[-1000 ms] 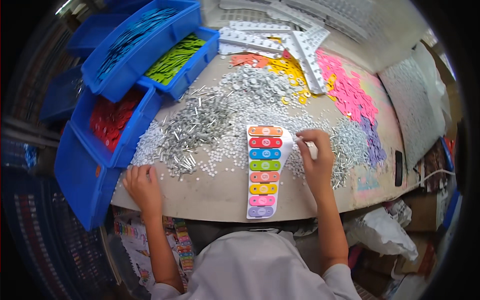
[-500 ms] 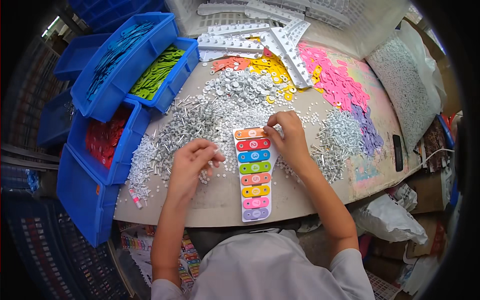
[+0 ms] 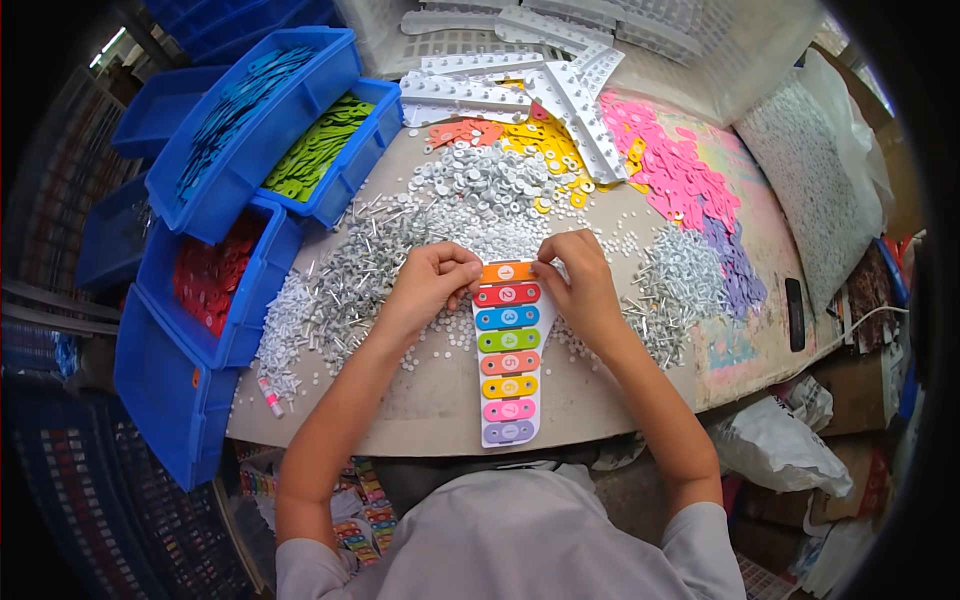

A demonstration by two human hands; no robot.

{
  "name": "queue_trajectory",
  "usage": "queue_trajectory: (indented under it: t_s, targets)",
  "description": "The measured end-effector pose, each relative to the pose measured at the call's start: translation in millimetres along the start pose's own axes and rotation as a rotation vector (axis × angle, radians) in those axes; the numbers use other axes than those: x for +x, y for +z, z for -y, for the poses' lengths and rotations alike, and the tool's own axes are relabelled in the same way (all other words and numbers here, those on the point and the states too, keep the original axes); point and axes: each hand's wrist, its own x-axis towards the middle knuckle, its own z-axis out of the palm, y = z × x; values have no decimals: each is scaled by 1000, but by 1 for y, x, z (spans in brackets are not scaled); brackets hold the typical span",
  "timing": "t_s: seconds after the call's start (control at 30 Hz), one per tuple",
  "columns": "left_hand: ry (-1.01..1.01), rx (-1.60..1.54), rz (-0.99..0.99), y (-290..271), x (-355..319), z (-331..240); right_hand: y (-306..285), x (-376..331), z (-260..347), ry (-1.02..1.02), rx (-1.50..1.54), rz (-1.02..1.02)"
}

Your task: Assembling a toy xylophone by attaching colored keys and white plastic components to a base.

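Observation:
A toy xylophone with a white base (image 3: 546, 326) lies at the table's near edge, with a column of coloured bars across it. The orange bar (image 3: 509, 272) is at its far end, and a lilac bar (image 3: 510, 432) is nearest me. My left hand (image 3: 436, 286) is closed in a pinch at the orange bar's left end. At the right end of the same bar, the fingertips of my right hand (image 3: 578, 283) are pressed together. Whatever either pinch holds is too small or hidden to make out.
Heaps of silvery pins (image 3: 375, 262), white washers (image 3: 480, 178) and screws (image 3: 680, 280) surround the xylophone. Blue bins (image 3: 215, 390) stand left. White bases (image 3: 575, 115) and pink bars (image 3: 665, 150) lie at the back. A dark phone (image 3: 795, 314) lies right, near a bag (image 3: 815, 170).
My left hand has moved right and away from me, from over the loose parts to the orange bar's left end. My right hand has stayed at the bar's right end, shifting slightly.

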Motion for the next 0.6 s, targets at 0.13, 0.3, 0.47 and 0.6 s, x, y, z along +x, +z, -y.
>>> queue_trajectory:
  t_s: [0.13,0.3,0.47,0.6]
  targets:
    - [-21,141,-116,9,-1,1,-1,1,0,-1,7,18]
    - [-91,292,-52,-5,8,6,-7,7,-1,-84,-38,51]
    - [-283,218,110,-6,7,-8,-17,20,-11,151,84,264]
    - [-277,205,101,-6,7,-8,-27,33,-5,467,243,472]
